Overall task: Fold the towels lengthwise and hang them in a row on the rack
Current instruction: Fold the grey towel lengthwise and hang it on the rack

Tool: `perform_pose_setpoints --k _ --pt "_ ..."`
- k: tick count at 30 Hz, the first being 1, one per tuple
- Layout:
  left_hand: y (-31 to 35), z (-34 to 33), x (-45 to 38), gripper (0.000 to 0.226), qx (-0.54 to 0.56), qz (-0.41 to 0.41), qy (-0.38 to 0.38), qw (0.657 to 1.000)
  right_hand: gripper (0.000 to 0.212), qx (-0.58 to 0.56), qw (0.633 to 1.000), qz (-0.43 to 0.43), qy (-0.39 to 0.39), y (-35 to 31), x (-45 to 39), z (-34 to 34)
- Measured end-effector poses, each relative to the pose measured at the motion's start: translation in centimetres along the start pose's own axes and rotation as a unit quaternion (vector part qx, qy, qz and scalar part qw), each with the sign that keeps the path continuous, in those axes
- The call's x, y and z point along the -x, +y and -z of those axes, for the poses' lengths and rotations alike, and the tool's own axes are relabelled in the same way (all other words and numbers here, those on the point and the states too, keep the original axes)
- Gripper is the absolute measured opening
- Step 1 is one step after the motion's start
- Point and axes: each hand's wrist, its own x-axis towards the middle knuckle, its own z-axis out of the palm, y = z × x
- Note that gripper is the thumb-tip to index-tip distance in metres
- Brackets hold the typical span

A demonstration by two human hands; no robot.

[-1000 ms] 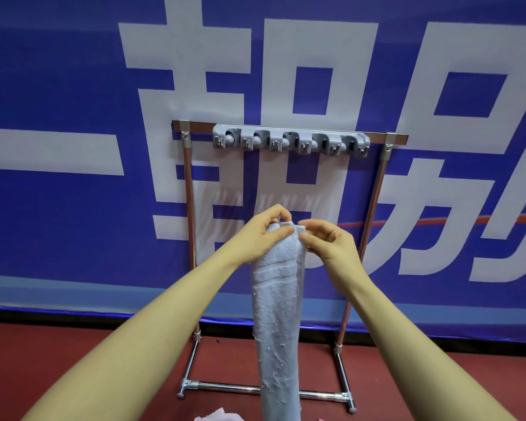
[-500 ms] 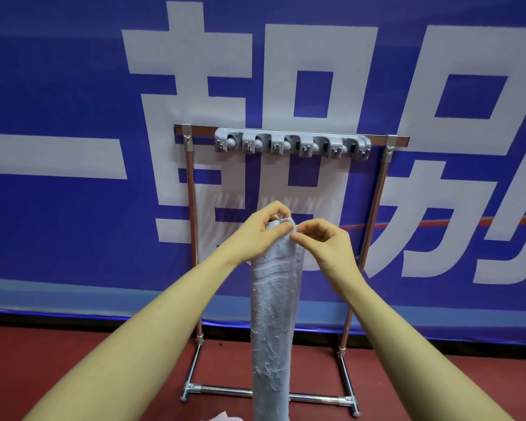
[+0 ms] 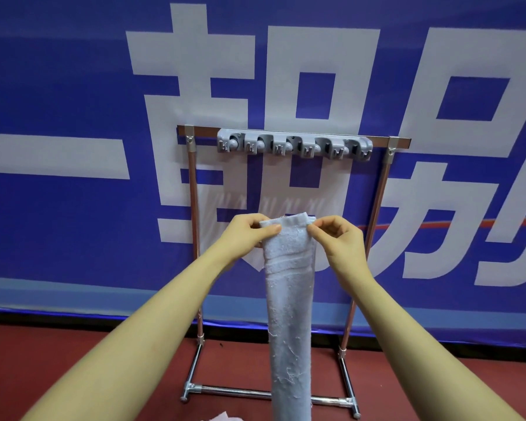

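Both hands, left (image 3: pixel 246 235) and right (image 3: pixel 338 238), pinch the top corners of the long pale-blue terry towel (image 3: pixel 289 299), which hangs below the grey clip rack (image 3: pixel 295 144). Best keep the edges aligned, then lift it straight into a clip.

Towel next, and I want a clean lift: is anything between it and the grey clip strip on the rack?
Nothing visible. Left hand and right hand pinch the top corners of the towel, below the clip strip on the rack. Only open space lies between, and no towel hangs in the clips.
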Motion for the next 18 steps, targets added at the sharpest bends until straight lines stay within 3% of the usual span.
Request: perform_pose_setpoints --k 3,8,18 --pt "0.4 -0.3 0.2 0.014 0.054 -0.005 0.027 0.998 0.002 0.009 1.000 0.008 0.004 -0.2 0.0 0.2" --pt "1.0 -1.4 0.2 0.022 0.011 -0.037 0.103 0.994 0.012 0.011 0.999 0.016 0.027 -0.6 0.1 0.3" --pt "1.9 -2.2 -0.3 0.014 -0.001 -0.074 0.125 0.989 0.012 -0.026 0.998 -0.010 0.055 -0.6 0.2 -0.5"
